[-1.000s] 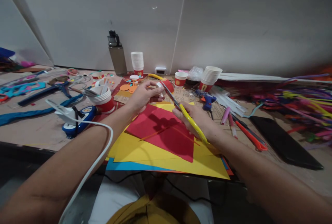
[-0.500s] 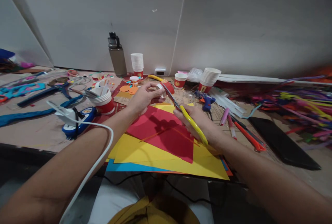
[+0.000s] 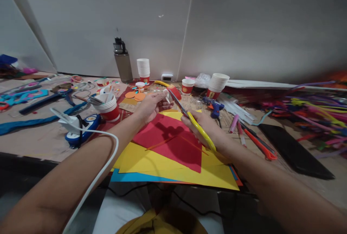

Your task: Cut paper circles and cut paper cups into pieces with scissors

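My left hand point(image 3: 151, 106) is closed on a red and white paper cup point(image 3: 175, 92), partly hidden by my fingers, with a white part curling near the fingertips. My right hand point(image 3: 204, 125) grips scissors point(image 3: 199, 128) by their yellow handles. Their metal blades point up and left and meet the cup beside my left fingers. Under both hands lies a red paper sheet point(image 3: 162, 147) on top of yellow sheets point(image 3: 135, 161), with thin orange strips across them.
To the left stand nested cups point(image 3: 110, 113) holding tools, and a blue device point(image 3: 86, 131) with a white cable. Cup stacks point(image 3: 143, 68) and a bottle point(image 3: 123, 64) line the wall. On the right are a blue glue gun point(image 3: 217, 108), a cutter point(image 3: 261, 143) and a black phone point(image 3: 295, 150).
My left fingers have shifted slightly, and the white part of the cup now looks more folded or curled by the blades. The scissors stay at the cup.
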`<state>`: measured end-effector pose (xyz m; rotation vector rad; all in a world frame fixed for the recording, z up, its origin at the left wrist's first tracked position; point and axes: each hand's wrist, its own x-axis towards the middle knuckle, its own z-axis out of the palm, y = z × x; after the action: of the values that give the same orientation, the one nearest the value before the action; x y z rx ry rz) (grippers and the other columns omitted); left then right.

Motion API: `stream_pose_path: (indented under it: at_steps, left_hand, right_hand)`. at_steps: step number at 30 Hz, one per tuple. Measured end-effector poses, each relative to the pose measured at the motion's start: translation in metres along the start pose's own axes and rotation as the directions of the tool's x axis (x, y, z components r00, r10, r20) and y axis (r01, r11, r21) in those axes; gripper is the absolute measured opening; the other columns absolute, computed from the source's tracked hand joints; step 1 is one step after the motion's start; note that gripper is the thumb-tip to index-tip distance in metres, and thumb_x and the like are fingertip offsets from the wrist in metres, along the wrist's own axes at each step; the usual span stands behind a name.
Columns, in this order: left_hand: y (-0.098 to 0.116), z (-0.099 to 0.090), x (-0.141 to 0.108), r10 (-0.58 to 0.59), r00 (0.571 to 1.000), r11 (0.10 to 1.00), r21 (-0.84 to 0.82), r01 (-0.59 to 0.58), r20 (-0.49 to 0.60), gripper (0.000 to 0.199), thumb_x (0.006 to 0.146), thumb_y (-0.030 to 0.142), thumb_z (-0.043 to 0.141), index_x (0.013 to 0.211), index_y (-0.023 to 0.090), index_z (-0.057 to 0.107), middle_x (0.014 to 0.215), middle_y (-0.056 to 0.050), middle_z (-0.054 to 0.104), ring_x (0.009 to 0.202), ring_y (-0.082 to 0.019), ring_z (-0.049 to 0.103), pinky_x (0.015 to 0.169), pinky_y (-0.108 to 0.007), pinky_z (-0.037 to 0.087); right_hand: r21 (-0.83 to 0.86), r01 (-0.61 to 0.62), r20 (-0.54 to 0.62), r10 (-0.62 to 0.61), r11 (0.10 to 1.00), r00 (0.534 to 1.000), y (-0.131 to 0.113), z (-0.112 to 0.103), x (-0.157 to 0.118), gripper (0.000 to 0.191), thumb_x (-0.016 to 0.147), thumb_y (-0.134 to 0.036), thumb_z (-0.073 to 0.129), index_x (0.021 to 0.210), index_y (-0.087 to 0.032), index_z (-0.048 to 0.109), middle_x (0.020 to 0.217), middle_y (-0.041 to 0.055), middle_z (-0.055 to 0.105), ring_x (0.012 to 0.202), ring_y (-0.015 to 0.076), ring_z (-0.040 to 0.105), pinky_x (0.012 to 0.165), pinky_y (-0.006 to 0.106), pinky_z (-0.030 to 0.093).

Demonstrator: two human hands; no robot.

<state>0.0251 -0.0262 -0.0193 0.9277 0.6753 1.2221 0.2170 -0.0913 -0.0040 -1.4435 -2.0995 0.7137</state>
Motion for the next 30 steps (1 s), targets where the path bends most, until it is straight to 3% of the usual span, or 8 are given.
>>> stream_pose_path:
  at_steps: [11,16,30]
  left_hand:
    - [0.0045,-0.0009,-0.0009,0.059,0.998,0.994,0.088,-0.057,-0.022,0.028,0.070,0.029,0.077,0.076,0.013,0.055,0.068,-0.001,0.062,0.063,-0.012,0.065,0.065,-0.024,0.054]
    - [0.0056,0.0003,-0.0014,0.078,0.996,0.992,0.106,-0.073,-0.037,0.029,0.067,0.027,0.078,0.076,0.013,0.054,0.065,0.002,0.057,0.062,-0.010,0.063,0.068,-0.025,0.054]
    - [0.0044,-0.0049,0.0015,0.140,0.990,0.985,0.103,-0.137,-0.020,0.029,0.065,0.026,0.079,0.076,0.012,0.057,0.075,-0.001,0.062,0.065,-0.009,0.062,0.070,-0.026,0.055]
  right_hand:
    - [-0.090,0.035,-0.021,-0.038,0.995,0.999,0.0095,0.0022,0.0031,0.025,0.084,-0.044,0.051,0.077,-0.020,0.052,0.066,-0.0027,0.052,0.059,0.0117,0.044,0.054,0.024,0.030]
    - [-0.081,0.034,-0.022,-0.036,0.996,0.999,0.0075,0.0019,0.0021,0.026,0.085,-0.044,0.050,0.075,-0.020,0.048,0.064,-0.0037,0.050,0.059,0.0110,0.043,0.055,0.024,0.030]
    - [-0.083,0.023,-0.039,-0.027,0.996,0.999,0.0019,0.0054,-0.0014,0.036,0.088,-0.051,0.042,0.072,-0.020,0.048,0.062,-0.0022,0.052,0.055,0.0105,0.043,0.055,0.024,0.030]
